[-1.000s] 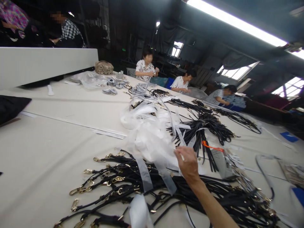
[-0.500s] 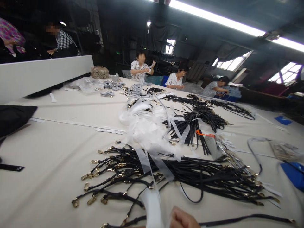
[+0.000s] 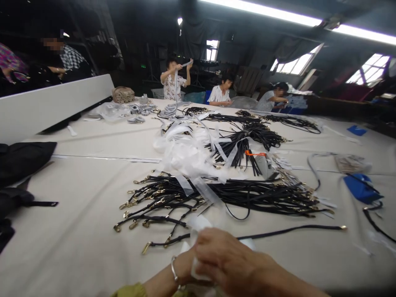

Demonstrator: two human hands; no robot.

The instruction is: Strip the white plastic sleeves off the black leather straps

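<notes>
My right hand (image 3: 229, 255) is closed, its fingers curled on a white translucent plastic strip (image 3: 198, 225) at the bottom middle. It crosses over my left hand (image 3: 189, 259), which has a bracelet at the wrist and fingers hidden behind the right hand. Pieces of the strip stick out above, below and beside both hands. A single black strap (image 3: 291, 232) with gold clasps runs behind the hands, lying on the table on both sides. Just beyond lies a wide bundle of black straps (image 3: 241, 198) with gold hooks.
A heap of white plastic strips (image 3: 185, 156) covers the table's middle. Behind it are more black straps (image 3: 250, 136), a grey dispenser-like object (image 3: 266, 167) and a blue piece (image 3: 361, 187). Black bags (image 3: 24, 163) lie left. A co-worker (image 3: 175, 82) holds up a grey strip; others sit nearby.
My left forearm has come into view, and my hands have moved up and together over the strip. The view has shifted slightly. The far co-worker's hands are raised higher.
</notes>
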